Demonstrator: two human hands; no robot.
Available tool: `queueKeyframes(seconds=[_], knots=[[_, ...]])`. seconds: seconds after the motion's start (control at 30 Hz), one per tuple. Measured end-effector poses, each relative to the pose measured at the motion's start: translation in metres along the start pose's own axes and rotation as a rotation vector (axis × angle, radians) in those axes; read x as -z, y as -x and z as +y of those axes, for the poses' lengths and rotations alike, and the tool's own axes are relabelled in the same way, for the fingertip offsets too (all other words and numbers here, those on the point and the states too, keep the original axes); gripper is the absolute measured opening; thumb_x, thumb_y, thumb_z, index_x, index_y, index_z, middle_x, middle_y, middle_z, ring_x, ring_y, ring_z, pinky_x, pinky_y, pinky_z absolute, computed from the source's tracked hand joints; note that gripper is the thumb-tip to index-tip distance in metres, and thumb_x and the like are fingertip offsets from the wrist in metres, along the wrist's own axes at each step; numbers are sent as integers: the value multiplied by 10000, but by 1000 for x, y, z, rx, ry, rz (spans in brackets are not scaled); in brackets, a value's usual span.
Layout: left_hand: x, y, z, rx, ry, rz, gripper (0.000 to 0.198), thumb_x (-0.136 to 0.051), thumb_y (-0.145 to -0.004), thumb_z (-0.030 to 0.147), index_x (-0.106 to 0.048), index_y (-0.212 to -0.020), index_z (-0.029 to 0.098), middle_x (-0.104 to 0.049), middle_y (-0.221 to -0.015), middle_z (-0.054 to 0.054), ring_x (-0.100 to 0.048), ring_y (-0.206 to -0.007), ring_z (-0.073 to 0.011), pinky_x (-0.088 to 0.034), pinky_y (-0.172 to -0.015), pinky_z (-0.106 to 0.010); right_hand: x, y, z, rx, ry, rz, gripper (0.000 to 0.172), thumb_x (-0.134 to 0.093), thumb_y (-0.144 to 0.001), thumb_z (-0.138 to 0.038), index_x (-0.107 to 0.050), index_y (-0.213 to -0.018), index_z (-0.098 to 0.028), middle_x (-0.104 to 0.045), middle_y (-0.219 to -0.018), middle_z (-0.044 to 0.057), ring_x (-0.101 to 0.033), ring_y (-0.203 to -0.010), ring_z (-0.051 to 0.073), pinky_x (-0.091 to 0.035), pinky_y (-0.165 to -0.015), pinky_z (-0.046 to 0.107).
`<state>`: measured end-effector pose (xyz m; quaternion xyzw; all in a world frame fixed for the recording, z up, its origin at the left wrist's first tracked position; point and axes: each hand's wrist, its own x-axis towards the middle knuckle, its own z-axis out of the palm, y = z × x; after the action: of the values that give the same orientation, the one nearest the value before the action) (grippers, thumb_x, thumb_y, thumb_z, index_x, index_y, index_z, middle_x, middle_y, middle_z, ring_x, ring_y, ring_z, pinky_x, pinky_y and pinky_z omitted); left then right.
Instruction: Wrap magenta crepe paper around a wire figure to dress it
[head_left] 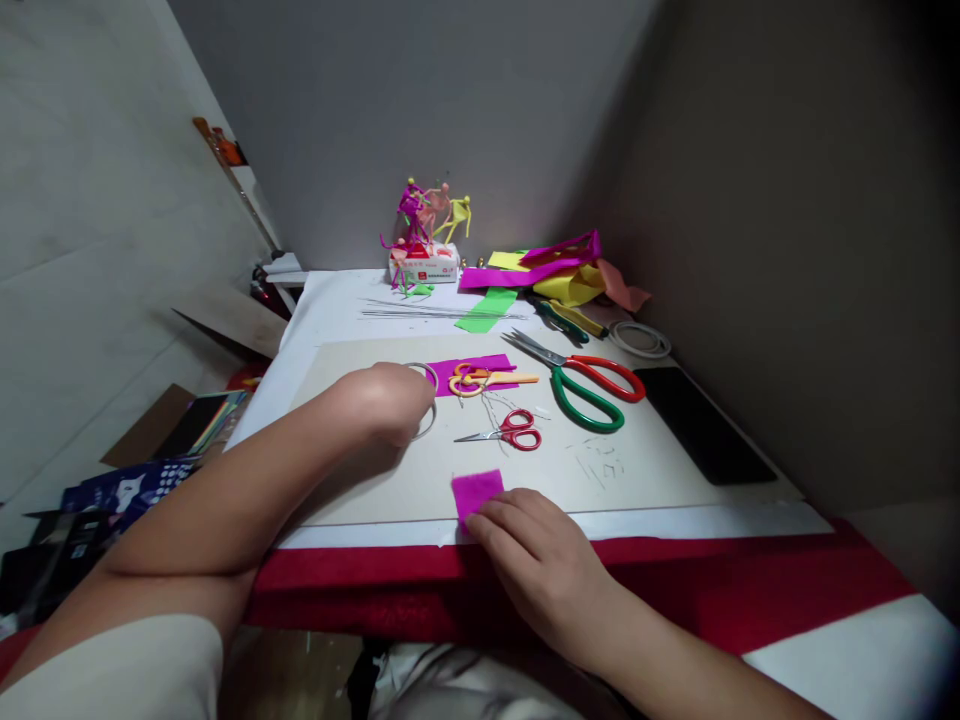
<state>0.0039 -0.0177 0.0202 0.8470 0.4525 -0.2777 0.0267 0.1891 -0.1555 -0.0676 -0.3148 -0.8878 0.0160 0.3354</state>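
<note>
My right hand (546, 560) is at the front edge of the table, its fingers closed on the lower right corner of a small magenta piece of crepe paper (478, 489). My left hand (401, 405) bends downward over the left part of the beige board; its fingers are hidden from view. A thin pale ring (433, 378) shows behind that hand, partly covered. Just beyond lie a magenta strip (491, 362) and orange-handled scissors (487, 380). Small red-handled scissors (516, 430) rest between my hands, near some twisted wires (495, 408).
Large scissors (592, 385) with red and green handles lie right of centre, beside a black phone (705, 425). Behind are pliers (566, 322), a white cable coil (640, 339), straight wires (427, 311), coloured crepe paper (566, 282) and small wire figures (431, 208) on a box (424, 265).
</note>
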Motion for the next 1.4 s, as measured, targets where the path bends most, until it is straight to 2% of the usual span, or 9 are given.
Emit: queueKeyframes(seconds=[0.13,0.33,0.47,0.6,0.7,0.83,1.0,1.17,1.4], knots=[[4,3,2,8,-6,5,189,-625,-533,128,-730,-690,139,-705,-678,-138,-625,-568,-253,-423,-511,-287,1,2,3,-121,-54,-81,267,-503,-876,-122,-604,-1123,-119,-659,-1068,132,-571,-987,232,-505,-865,409],[13,32,12,3,-25,107,276,-561,-691,199,-730,-909,175,-720,-820,-150,-656,-716,-299,-449,-611,-342,15,-8,17,-96,-93,-202,321,-459,-878,-92,-570,-1177,-128,-651,-1119,141,-551,-1059,249,-475,-888,447],[12,57,36,-150,-52,198,322,-497,-742,148,-706,-980,202,-702,-713,-120,-655,-663,-307,-432,-573,-360,17,-11,22,-82,-111,-258,298,-462,-890,-112,-565,-1168,-138,-637,-1142,141,-542,-1092,241,-454,-912,441],[10,65,60,-211,-4,58,324,-485,-766,98,-669,-1010,204,-703,-719,-98,-666,-648,-301,-433,-542,-350,16,-12,23,-78,-116,-271,286,-467,-895,-128,-559,-1165,-136,-630,-1146,135,-527,-1116,238,-429,-936,433],[7,64,67,-201,14,15,296,-485,-773,68,-650,-993,177,-708,-775,-107,-676,-689,-289,-452,-564,-342,19,-10,29,-74,-107,-220,287,-462,-879,-116,-572,-1144,-143,-637,-1114,125,-535,-1072,237,-432,-911,426],[1,64,67,-201,-7,44,317,-464,-804,80,-619,-1064,172,-695,-748,-106,-672,-675,-298,-456,-547,-353,28,-10,52,-200,113,-55,242,-464,-873,-109,-635,-1042,-136,-651,-934,121,-550,-862,226,-449,-745,371],[-8,63,63,-199,10,70,338,-461,-823,131,-601,-1127,176,-689,-719,-109,-669,-653,-297,-456,-529,-347,30,-14,75,-306,320,-190,218,-470,-890,-143,-687,-903,-149,-600,-886,123,-517,-795,220,-419,-680,333],[-17,62,60,-201,9,70,570,-472,-796,125,-447,-1362,184,-699,-725,-121,-673,-665,-312,-448,-519,-345,27,-17,77,-274,277,-222,187,-450,-894,-126,-637,-889,-139,-576,-906,115,-529,-801,208,-435,-696,319],[-23,63,59,-184,-20,32,650,-458,-802,133,-332,-1438,181,-697,-697,-122,-668,-638,-295,-419,-497,-320,48,-8,62,-384,9,-255,134,-416,-914,-134,-541,-897,-177,-539,-934,85,-527,-835,194,-459,-718,318]])
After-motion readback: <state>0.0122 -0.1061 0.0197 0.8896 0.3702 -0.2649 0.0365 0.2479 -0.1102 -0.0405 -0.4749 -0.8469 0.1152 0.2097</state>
